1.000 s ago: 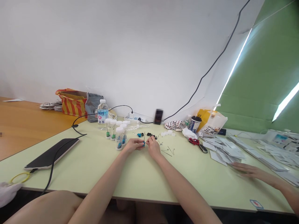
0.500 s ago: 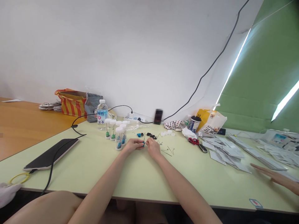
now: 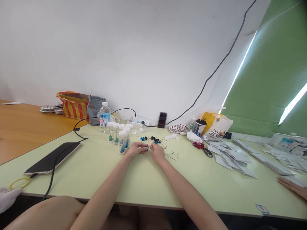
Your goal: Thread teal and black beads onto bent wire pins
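4 clear vials (image 3: pixel 122 140) with white caps stand just beside the left hand (image 3: pixel 136 149); 2 show green parts on wires, 2 blue. Left and right hand (image 3: pixel 157 152) are close together, fingertips pinched on a small blue part on a thin wire (image 3: pixel 147 147), above the pale green table (image 3: pixel 96 179). Wire's long axis near upright, tip pointing up and away from the person. Loose blue bits (image 3: pixel 143 138) and black bits (image 3: pixel 155 140) lie just past the hands.

A small blue part (image 3: pixel 147 148) sits on a thin wire (image 3: pixel 148 140) standing nearly upright. The left hand (image 3: pixel 137 149) and right hand (image 3: pixel 157 152) pinch it between them.
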Demonstrator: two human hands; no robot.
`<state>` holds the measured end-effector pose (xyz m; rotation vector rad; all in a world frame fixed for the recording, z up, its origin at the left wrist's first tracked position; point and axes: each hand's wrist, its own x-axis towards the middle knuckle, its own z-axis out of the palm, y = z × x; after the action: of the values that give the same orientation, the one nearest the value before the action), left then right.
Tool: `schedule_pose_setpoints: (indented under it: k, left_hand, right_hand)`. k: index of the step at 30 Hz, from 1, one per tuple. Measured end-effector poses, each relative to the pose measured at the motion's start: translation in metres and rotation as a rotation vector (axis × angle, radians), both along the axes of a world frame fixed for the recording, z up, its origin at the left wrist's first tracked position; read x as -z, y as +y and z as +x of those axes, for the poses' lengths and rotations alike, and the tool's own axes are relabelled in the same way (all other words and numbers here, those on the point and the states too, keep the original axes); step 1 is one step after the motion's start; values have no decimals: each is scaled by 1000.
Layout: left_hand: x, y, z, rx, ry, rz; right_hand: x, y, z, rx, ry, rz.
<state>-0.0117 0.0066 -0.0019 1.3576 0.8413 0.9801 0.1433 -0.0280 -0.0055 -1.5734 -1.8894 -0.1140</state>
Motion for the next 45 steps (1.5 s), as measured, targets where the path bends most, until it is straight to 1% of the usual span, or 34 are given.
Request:
schedule_pose_setpoints:
  k: [6,9,14,22,29,33,39,45]
  left_hand:
    - [-2,-2,-1,-43,-25,-21]
    - [-2,-1,0,-42,-28,-20]
    - [0,0,0,-23,-25,-18]
    - [0,1,0,-3,-20,-13]
    - [2,1,0,6,-18,-5]
    - [2,1,0,7,-14,-9]
    - [-1,-1,1,7,2,-9]
    - [1,1,0,-13,-15,-3]
  right_hand:
    - [-3,-1,3,-90,119,-4]
    - [-2,-1,4,-107,127,1]
    - [-2,-3,3,-58,103,65]
    - [1,-3,-1,-23,110,98]
    - [7,4,0,17,88,89]
    - [10,7,1,13,92,61]
    - [10,8,-1,-75,169,61]
    - [4,3,-2,-192,255,92]
